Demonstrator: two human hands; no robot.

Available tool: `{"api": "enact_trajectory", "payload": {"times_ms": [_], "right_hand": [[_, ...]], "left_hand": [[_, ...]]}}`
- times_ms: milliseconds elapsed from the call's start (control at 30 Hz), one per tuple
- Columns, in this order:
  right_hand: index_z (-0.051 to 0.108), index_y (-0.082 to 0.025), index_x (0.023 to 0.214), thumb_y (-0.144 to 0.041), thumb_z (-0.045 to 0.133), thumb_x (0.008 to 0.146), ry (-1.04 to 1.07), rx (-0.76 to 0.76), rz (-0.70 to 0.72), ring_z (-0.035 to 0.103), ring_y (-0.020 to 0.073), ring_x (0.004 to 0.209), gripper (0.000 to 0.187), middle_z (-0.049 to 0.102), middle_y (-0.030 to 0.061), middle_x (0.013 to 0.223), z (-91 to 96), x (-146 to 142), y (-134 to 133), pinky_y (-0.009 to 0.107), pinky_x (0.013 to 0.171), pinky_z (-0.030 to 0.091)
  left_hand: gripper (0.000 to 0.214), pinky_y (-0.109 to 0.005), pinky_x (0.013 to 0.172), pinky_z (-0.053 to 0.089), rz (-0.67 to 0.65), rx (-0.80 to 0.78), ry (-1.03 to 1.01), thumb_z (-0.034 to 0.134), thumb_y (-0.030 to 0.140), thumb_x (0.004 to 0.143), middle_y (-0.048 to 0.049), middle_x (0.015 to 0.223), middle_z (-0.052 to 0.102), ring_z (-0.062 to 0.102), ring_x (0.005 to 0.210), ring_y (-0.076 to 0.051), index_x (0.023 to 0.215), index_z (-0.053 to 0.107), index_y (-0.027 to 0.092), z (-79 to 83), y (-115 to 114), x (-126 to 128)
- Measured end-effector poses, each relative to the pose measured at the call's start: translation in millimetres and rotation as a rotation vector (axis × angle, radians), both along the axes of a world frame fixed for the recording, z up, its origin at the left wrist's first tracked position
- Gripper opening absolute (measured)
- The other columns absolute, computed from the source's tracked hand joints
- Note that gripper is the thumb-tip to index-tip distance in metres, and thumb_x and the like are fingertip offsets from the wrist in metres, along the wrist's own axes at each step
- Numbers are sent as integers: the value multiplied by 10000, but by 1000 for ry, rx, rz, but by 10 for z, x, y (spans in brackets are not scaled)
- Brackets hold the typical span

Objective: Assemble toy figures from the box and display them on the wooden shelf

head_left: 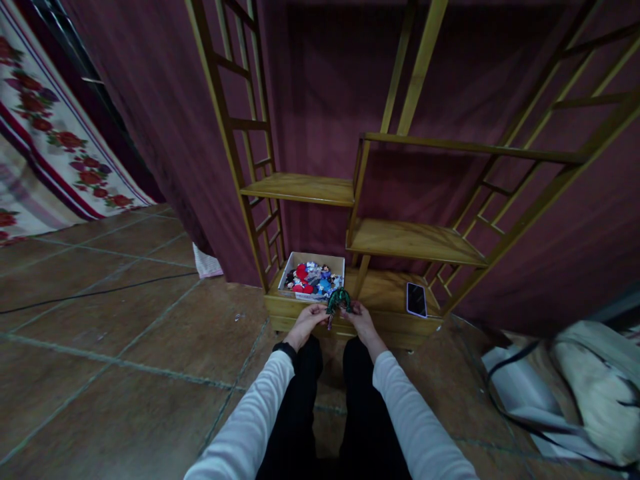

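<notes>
Between my two hands is a small dark green and black arched toy, with a pinkish bit hanging below it; its exact kind is too small to make out. My left hand (313, 319) pinches the left side of this green toy (339, 299). On the opposite side, the fingers of my right hand (361, 319) are closed on it. Just beyond my left hand, a shallow cardboard box (317, 257) sits on the shelf's base. Heaped inside are several small colourful toy figures (315, 277) in red, blue, white and grey.
A wooden display shelf (300, 188) with staggered boards stands before a dark red curtain (320, 80). On its lower board lies a phone (416, 299). A pale bag (593, 380) rests on the tiled floor at right; a black cable (100, 291) crosses the floor at left.
</notes>
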State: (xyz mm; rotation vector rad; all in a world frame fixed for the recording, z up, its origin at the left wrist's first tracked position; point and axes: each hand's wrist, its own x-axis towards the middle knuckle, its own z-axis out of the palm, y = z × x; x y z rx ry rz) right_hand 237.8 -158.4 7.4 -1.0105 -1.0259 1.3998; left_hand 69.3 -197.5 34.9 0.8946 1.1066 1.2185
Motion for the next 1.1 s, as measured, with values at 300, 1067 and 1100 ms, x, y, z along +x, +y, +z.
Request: {"api": "enact_trajectory", "payload": {"times_ms": [300,1067,1100], "right_hand": [[630,-185,830,-416,743,519,-17,24,167,585,185,816,403,653,30,871,142,29,-81,290,710,483],[636,-163,795,-444,739,557,-4,-81,269,587,129,630,382,638,15,738,195,62,-119,289,664,498],[637,-162,796,-452,738,555,-10,-80,272,586,128,629,390,638,16,735,198,66,-122,286,657,496]], "left_hand": [[461,-216,651,444,69,5,-66,773,334,548,-64,897,658,602,773,-134,954,638,166,-16,-6,-39],[507,-235,668,416,3,30,-147,798,218,470,-68,819,661,579,708,-128,947,653,124,-64,19,2],[504,-232,662,411,2,34,-139,797,218,470,-64,812,660,575,703,-126,945,654,125,-65,19,3]]}}
